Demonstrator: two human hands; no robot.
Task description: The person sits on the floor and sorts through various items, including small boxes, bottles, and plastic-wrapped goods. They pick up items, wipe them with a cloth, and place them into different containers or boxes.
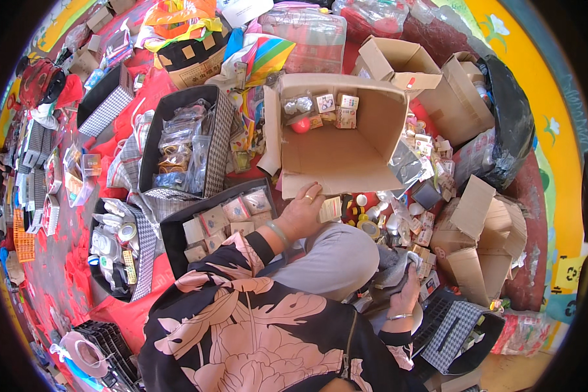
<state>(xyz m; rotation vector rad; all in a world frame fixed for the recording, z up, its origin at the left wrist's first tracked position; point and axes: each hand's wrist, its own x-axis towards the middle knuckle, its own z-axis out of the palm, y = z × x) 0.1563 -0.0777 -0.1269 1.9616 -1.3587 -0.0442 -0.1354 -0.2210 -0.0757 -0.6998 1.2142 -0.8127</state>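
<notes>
left hand (302, 213): flat cardboard flap (349, 181) | right hand (405, 292): crumpled grey bundle (391, 269)

yellow painted wall around a red floor

from my end of the feed, i see a yellow wall (536, 46) curving down the right side, bent by the lens. white flowers (496, 26) and pale green shapes are painted on it, and more yellow and green shows at the upper left. the floor (532, 228) is dark red on the right, with brighter red sheeting (78, 277) crumpled over the left. a tan patch (513, 366) shows at the lower right. the light is bright, glaring off the sheeting.
</notes>
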